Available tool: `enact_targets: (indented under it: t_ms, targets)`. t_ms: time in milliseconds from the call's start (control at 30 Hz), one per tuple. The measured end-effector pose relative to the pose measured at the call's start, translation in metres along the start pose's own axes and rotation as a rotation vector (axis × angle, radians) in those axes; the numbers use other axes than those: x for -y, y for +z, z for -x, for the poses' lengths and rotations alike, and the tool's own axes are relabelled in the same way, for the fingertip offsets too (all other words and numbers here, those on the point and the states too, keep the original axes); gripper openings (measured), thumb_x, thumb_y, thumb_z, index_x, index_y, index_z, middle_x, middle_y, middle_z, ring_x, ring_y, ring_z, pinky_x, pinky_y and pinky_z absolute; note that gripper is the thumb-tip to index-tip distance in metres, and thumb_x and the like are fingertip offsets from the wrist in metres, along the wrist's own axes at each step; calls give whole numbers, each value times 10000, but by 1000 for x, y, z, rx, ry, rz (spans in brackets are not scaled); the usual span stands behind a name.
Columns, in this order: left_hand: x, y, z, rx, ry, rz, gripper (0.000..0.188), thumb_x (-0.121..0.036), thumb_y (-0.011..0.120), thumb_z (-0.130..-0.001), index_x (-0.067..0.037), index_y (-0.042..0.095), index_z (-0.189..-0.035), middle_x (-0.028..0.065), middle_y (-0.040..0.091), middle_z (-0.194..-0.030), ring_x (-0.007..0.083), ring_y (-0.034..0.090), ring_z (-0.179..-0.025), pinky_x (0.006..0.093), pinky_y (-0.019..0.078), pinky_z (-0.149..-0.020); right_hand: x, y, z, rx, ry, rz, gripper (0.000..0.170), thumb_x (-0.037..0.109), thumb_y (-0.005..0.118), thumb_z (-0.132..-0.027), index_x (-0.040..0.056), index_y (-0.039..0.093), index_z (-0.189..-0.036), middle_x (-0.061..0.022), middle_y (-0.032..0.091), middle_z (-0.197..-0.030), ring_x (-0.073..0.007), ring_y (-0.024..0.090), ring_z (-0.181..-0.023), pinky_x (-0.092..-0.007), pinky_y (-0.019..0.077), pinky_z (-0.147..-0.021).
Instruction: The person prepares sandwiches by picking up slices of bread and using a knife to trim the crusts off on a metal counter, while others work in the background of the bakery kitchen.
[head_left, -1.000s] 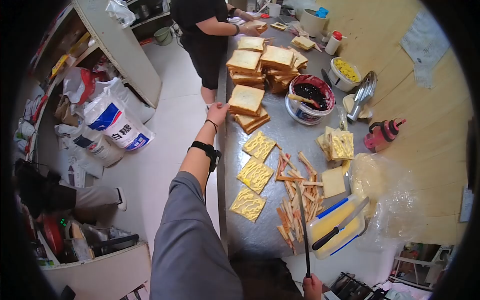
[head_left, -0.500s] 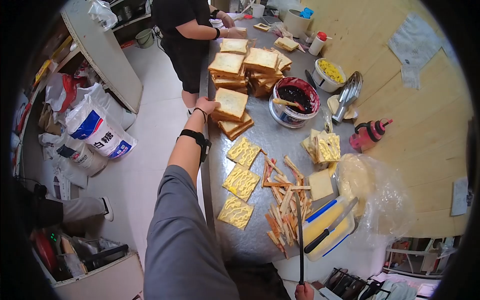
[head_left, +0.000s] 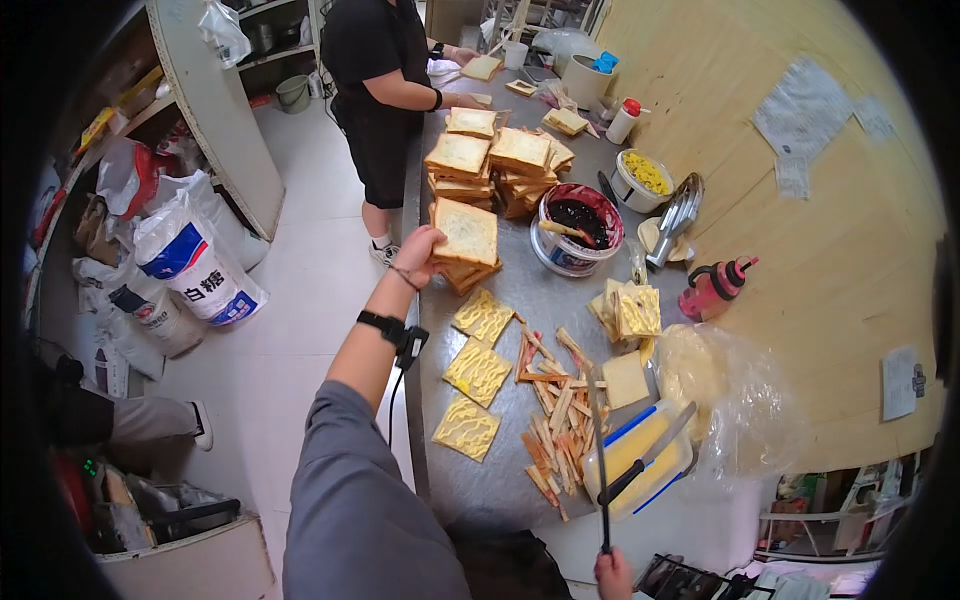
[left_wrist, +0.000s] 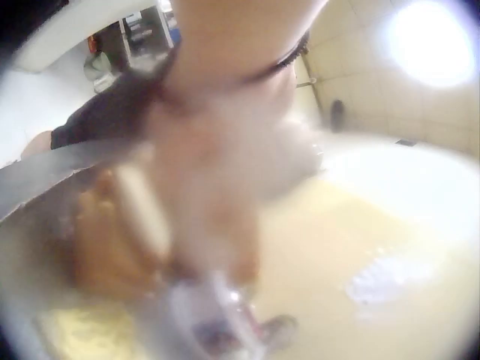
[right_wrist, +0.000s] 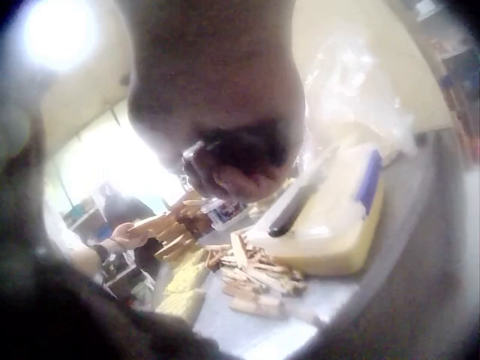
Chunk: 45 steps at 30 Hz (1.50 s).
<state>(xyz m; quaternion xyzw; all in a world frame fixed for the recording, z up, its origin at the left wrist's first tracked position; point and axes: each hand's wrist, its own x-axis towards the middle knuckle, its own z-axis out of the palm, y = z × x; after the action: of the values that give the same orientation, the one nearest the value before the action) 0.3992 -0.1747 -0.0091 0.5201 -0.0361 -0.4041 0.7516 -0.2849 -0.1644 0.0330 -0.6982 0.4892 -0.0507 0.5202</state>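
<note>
My left hand [head_left: 422, 252] grips the left edge of a crustless-looking bread sandwich [head_left: 466, 232], thumb over its top, above a short stack at the table's left side. Its view from the left wrist is blurred. My right hand [head_left: 613, 574] is closed round the handle of a long knife [head_left: 602, 450], blade pointing away over the table. Right of the blade, a second knife [head_left: 645, 455] lies across a tub of yellow spread [head_left: 612, 464]. Nearer than the stack, three bread slices [head_left: 474, 370] with yellow zigzag spread lie in a row.
Cut crust strips [head_left: 556, 420] lie in a heap beside the slices. Taller sandwich stacks [head_left: 459, 155] stand farther back, near a bucket of dark jam [head_left: 580, 228]. Opposite, another person [head_left: 375, 100] works at the table. A plastic bag [head_left: 735, 395] lies at right.
The head view has shifted. My left hand has moved from the sandwich's edge to a fuller grip, and the sandwich now sits squarer over its stack. The other person's hand now holds out a bread slice.
</note>
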Motion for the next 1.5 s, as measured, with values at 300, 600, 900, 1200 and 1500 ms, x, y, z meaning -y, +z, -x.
enact_targets:
  t_ms: [300, 600, 900, 1200, 1500]
  targets:
    - [57, 41, 247, 548, 2, 426, 790, -3, 597, -688, 34, 333, -1431, 187, 512, -1383, 325, 527, -1269, 450, 460, -1054, 146, 6, -73, -91, -442, -264, 256, 55, 695, -851, 75, 446, -793, 28, 472, -739, -56, 455, -679, -217, 391, -610]
    - [149, 109, 432, 400, -168, 394, 804, -193, 728, -821, -15, 282, -1466, 171, 504, -1379, 300, 544, -1248, 429, 481, -1015, 169, 22, -52, 317, -535, -758, 313, 107, 714, -878, 99, 408, -810, -89, 607, -1089, -39, 492, -785, -169, 392, -677]
    - [164, 136, 468, 480, -232, 270, 745, -158, 731, -850, -32, 316, -1455, 129, 521, -1363, 243, 555, -1225, 404, 487, -1000, 139, -9, -45, 575, -534, -1003, 326, 143, 701, -889, 129, 382, -821, -234, 656, -1138, -170, 625, -943, -306, 505, -849]
    - [171, 160, 479, 376, -170, 172, 750, -160, 750, -830, -15, 341, -1441, 126, 538, -1342, 236, 559, -1214, 391, 483, -999, 125, -24, -49, 585, -540, -1008, 297, 90, 662, -900, 124, 379, -820, -242, 668, -1103, -258, 631, -1096, -366, 489, -956]
    - [189, 132, 489, 159, -51, 180, 705, -111, 741, -826, -2, 371, -1416, 131, 544, -1329, 242, 561, -1207, 396, 484, -1003, 104, -33, -57, 504, -419, -739, 192, 123, 607, -952, 77, 455, -843, -120, 674, -952, -76, 578, -650, -218, 465, -578]
